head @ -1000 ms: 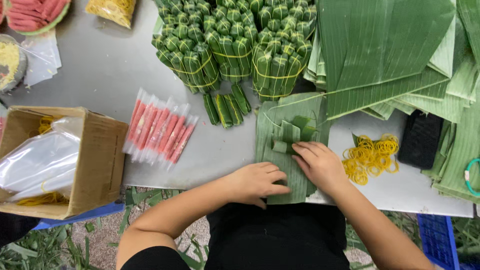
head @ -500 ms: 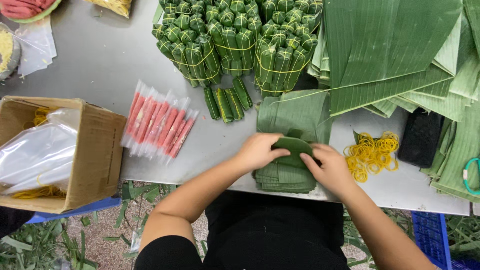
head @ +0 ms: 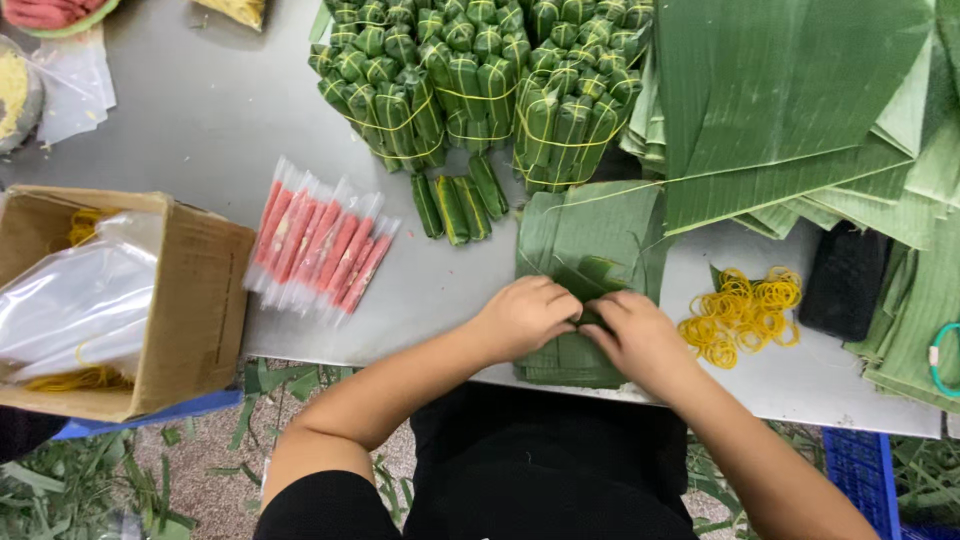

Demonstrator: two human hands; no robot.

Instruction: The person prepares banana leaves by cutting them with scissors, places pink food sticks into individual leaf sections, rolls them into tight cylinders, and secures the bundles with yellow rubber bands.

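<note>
My left hand (head: 522, 315) and my right hand (head: 637, 335) press together over a green leaf wrap (head: 598, 274) on a stack of cut banana leaves (head: 590, 225) at the table's near edge. Both hands have fingers curled on the folded leaf; what lies inside it is hidden. A row of pink sausages in clear sleeves (head: 322, 246) lies to the left of my left hand. Loose yellow rubber bands (head: 742, 312) lie just right of my right hand.
Bundles of wrapped green rolls tied with bands (head: 470, 85) stand at the back, with three loose rolls (head: 458, 205) before them. Large banana leaves (head: 800, 110) cover the right. A cardboard box with plastic bags (head: 110, 300) sits left; a black object (head: 845, 280) right.
My hands have drawn closer together over the leaf stack and folded the leaf piece tighter between them. The view has shifted slightly.
</note>
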